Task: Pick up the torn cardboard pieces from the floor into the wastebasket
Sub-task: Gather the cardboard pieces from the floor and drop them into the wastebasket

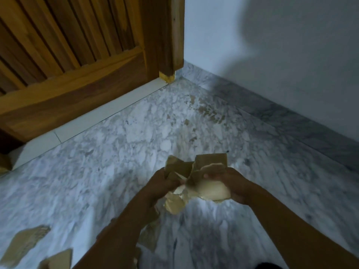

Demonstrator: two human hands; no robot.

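Both hands hold one bunch of torn brown cardboard pieces (196,177) above the marble floor, low in the middle of the view. My left hand (159,186) grips the bunch's left side. My right hand (232,184) grips its right side, fingers curled over a pale piece. More torn pieces lie on the floor: one at the bottom left (25,242), one at the bottom edge (58,260), and one under my left forearm (150,236). No wastebasket is in view.
A wooden slatted door (73,55) with a white threshold strip (101,115) stands at the back left. A white wall (272,45) with a grey marble skirting (281,117) runs along the right. The marble floor (136,133) meets both in a corner.
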